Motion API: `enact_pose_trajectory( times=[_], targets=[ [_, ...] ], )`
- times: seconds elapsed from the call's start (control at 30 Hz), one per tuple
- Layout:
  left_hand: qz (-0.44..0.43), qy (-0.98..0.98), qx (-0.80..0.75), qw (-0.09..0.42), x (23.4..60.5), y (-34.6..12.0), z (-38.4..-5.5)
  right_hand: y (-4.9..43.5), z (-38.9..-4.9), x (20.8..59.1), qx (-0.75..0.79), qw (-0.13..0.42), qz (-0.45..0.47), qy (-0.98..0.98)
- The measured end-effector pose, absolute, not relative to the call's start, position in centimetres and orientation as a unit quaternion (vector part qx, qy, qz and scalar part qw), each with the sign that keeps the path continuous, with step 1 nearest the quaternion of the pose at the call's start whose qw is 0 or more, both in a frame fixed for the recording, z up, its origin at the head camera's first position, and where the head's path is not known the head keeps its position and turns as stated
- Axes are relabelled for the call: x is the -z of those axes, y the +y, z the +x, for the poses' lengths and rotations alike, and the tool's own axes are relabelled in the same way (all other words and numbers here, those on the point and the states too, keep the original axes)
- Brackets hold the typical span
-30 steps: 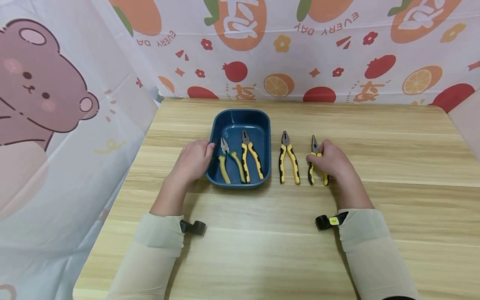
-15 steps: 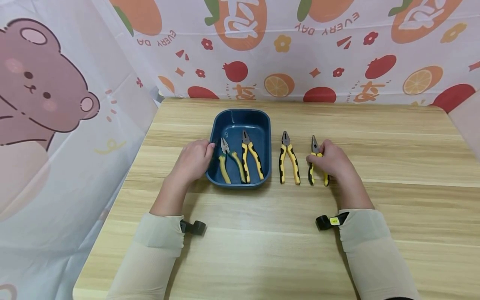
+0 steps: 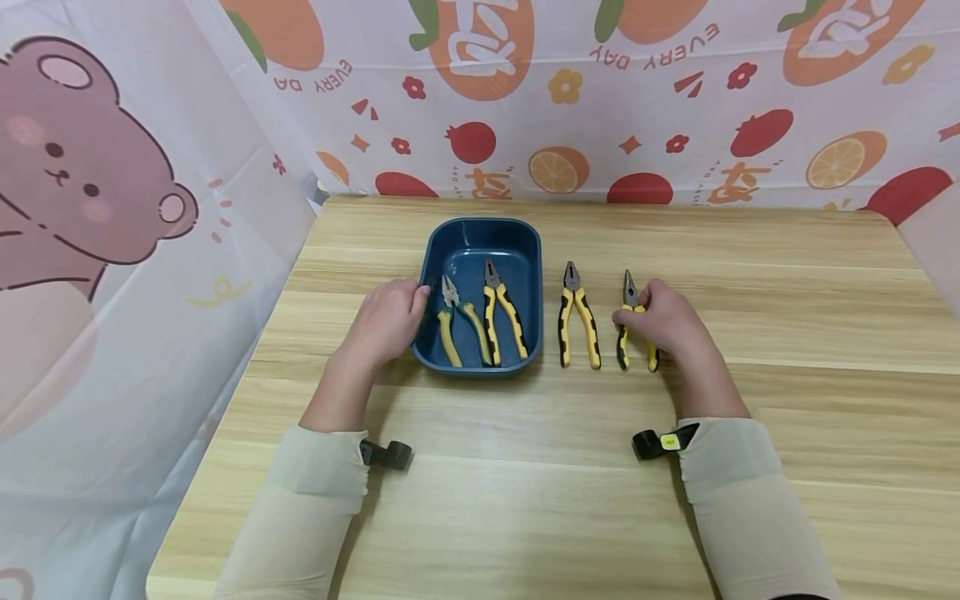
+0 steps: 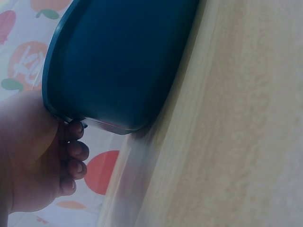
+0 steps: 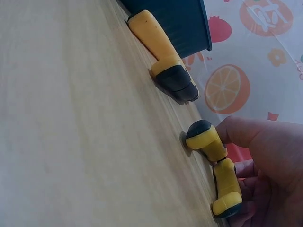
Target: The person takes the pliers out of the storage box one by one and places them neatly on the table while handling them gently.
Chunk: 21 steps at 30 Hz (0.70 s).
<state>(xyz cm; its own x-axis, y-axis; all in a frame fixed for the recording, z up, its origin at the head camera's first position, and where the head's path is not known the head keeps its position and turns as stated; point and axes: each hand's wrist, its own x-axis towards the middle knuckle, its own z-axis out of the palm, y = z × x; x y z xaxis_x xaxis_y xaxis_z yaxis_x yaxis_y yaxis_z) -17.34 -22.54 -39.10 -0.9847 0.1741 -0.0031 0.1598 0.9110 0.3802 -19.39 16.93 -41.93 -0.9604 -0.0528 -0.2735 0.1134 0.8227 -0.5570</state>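
My left hand grips the left rim of a blue rectangular tray. In the left wrist view, its fingers curl beneath the rim. Inside the tray lie pliers with green-and-yellow handles and yellow-and-black combination pliers. Just right of the tray, a second pair of combination pliers lies on the table, jaws pointing away. Further right, my right hand pinches yellow-and-black needle-nose pliers near the pivot. The handle ends stay close to the tabletop in the right wrist view.
All of this stands on a light wood-grain table. A fruit-print cloth hangs behind its far edge, and a bear-print cloth hangs along the left. Each sleeve cuff carries a small black wrist camera.
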Motion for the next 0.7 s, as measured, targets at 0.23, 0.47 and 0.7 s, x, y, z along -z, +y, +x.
enact_pose_trajectory(
  times=[0.23,0.47,0.7],
  targets=[
    [0.083,0.977,-0.194,0.023,38.96,-22.55,-17.36,16.96,-19.45,41.68,0.303,0.146,0.021,0.941],
    [0.078,0.977,-0.195,0.022,38.9,-22.5,-17.29,16.97,-19.5,41.6,0.302,0.145,0.022,0.942],
    [0.081,0.978,-0.193,0.019,38.88,-22.5,-17.3,16.98,-19.49,41.43,0.3,0.146,0.024,0.942]
  ],
)
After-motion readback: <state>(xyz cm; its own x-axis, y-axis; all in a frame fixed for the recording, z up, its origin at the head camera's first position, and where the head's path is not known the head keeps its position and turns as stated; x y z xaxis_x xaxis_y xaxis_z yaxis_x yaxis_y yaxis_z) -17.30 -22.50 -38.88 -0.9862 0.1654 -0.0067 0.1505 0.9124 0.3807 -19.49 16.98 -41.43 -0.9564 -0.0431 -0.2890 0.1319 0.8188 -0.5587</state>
